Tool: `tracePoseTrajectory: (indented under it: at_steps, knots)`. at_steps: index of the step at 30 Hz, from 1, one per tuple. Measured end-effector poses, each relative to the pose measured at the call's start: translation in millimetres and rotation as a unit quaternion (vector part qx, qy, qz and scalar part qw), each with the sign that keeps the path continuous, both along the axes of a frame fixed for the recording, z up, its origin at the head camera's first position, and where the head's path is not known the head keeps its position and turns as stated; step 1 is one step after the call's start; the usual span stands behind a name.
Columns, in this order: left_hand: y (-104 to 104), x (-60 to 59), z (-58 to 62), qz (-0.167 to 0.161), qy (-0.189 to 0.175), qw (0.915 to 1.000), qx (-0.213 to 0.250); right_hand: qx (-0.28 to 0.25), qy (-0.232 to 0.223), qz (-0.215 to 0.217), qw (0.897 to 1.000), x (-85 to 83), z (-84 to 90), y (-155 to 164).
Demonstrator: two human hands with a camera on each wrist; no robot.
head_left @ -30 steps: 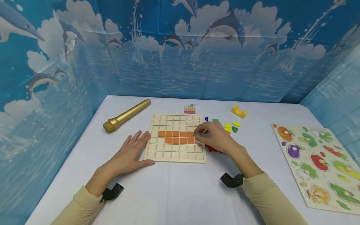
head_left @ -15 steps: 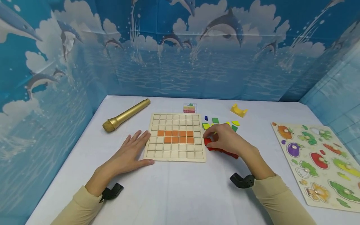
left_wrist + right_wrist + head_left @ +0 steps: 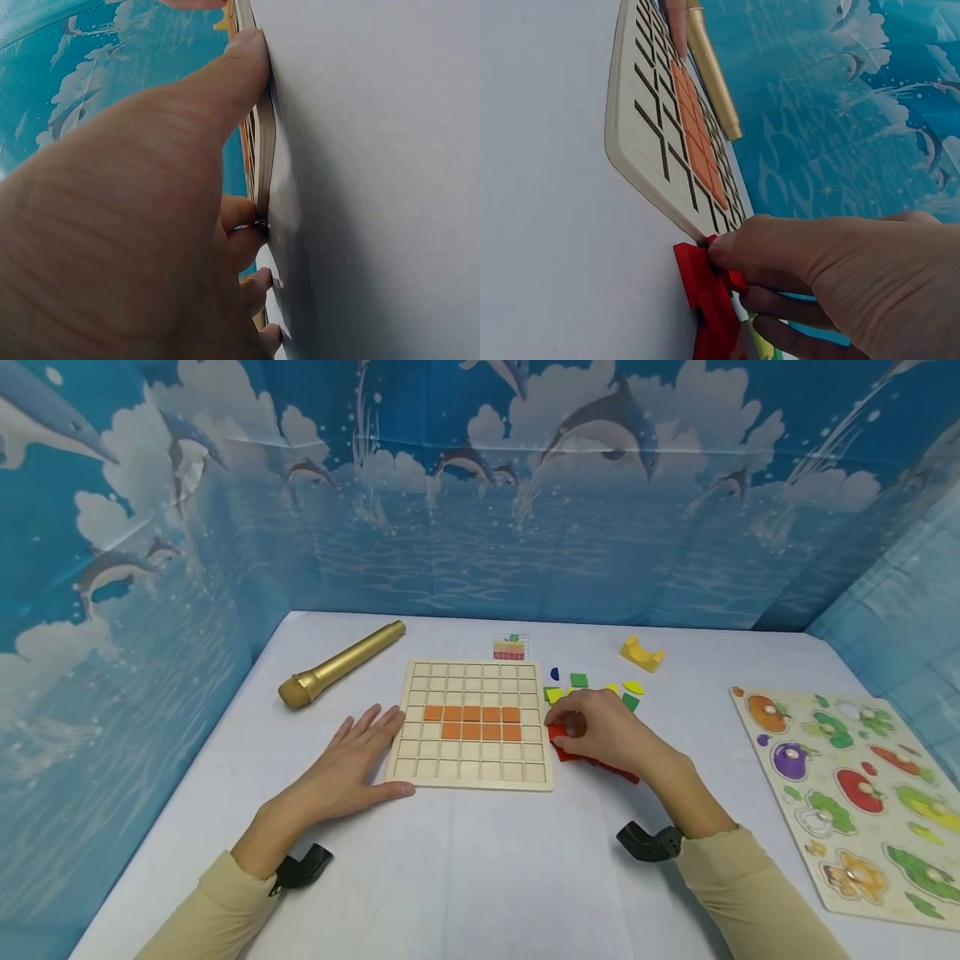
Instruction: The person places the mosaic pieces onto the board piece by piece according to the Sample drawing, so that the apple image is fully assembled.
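A wooden grid board (image 3: 470,773) lies on the white table, with two rows of square orange tiles (image 3: 482,722) set in its cells. My left hand (image 3: 345,772) rests flat with fingers spread along the board's left edge, the thumb at its near corner. At the right edge of the board, my right hand (image 3: 603,731) is over a heap of red tiles (image 3: 592,763). In the right wrist view, its thumb and fingertips pinch a red tile (image 3: 735,281) at the top of that heap. The curled hand hides part of the heap.
A small picture card (image 3: 510,647) lies behind the board. Green tiles (image 3: 579,680), yellow pieces (image 3: 633,687) and a dark blue piece (image 3: 555,674) are scattered beyond my right hand. There are also a gold microphone (image 3: 341,664), a yellow curved block (image 3: 642,654) and a vegetable puzzle board (image 3: 855,810).
My right hand has moved off the right end of the upper orange row, rightward to the red tiles, and its fingers have closed there. My left hand has stayed put.
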State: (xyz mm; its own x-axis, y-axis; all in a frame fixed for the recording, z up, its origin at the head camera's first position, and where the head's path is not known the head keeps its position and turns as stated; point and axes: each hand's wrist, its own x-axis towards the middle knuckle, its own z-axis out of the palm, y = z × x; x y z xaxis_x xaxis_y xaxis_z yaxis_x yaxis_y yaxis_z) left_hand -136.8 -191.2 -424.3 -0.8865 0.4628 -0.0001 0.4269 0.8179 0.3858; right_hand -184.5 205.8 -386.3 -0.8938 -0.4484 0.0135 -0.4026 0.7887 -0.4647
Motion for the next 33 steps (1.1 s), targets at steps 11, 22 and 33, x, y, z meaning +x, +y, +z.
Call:
tracePoseTrajectory:
  at_steps: [11,22,33]
  knots:
    - [3.2,-2.0,2.6,0.003,-0.005,1.0000,-0.005,-0.037,0.037,0.025,0.998,6.4,-0.4,-7.0]
    - [2.0,-1.9,3.4,0.000,0.000,1.0000,-0.003,-0.080,0.069,0.085,0.991,16.1,-10.2,-33.4]
    - [0.3,-0.7,2.4,0.000,0.005,1.0000,0.003,-0.074,0.099,0.095,0.988,20.6,-17.0,-47.1]
